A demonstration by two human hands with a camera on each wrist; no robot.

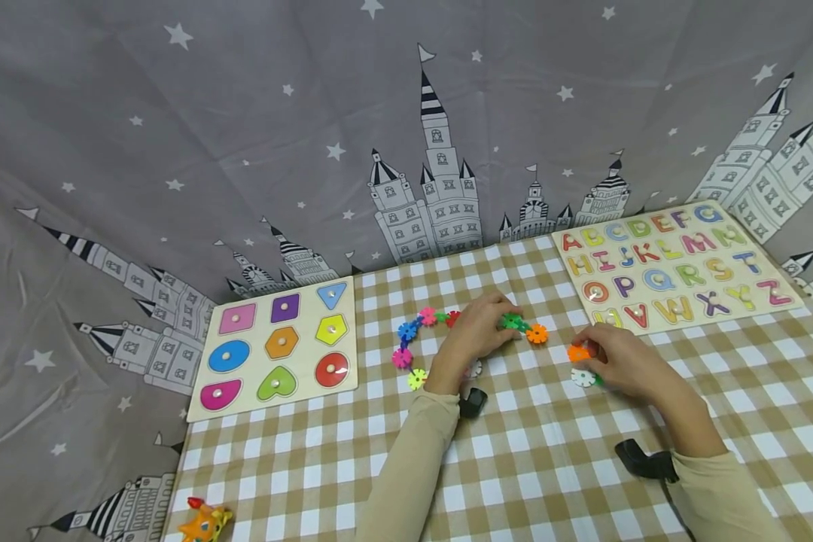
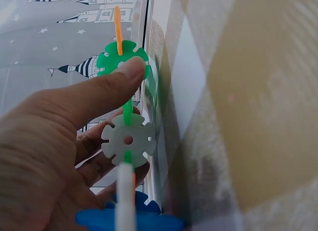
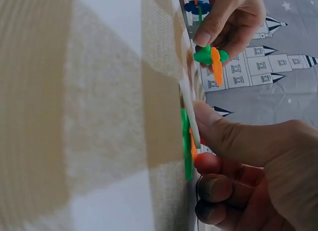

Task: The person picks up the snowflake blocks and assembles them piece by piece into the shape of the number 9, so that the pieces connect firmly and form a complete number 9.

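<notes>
A curved chain of notched plastic discs lies on the table, with a blue disc [image 1: 407,331], pink disc [image 1: 402,357] and yellow disc [image 1: 417,379] at its left. My left hand [image 1: 474,331] pinches a green disc [image 2: 110,59] near the chain's right end, thumb on its face. An orange disc [image 1: 537,334] forms that end. Below the green disc in the left wrist view hangs a translucent white disc [image 2: 128,139]. To the right, my right hand [image 1: 626,363] pinches a loose orange disc [image 1: 577,353]. Beside its fingers lie a white disc [image 1: 582,378] and a partly hidden green disc [image 3: 186,144].
A shape puzzle board [image 1: 345,376] lies at the left, an alphabet puzzle board [image 1: 579,282] at the back right. An orange toy figure [image 1: 205,522] stands at the front left. Behind the checked tablecloth [image 1: 515,467] hangs a grey castle-print curtain [image 1: 244,113].
</notes>
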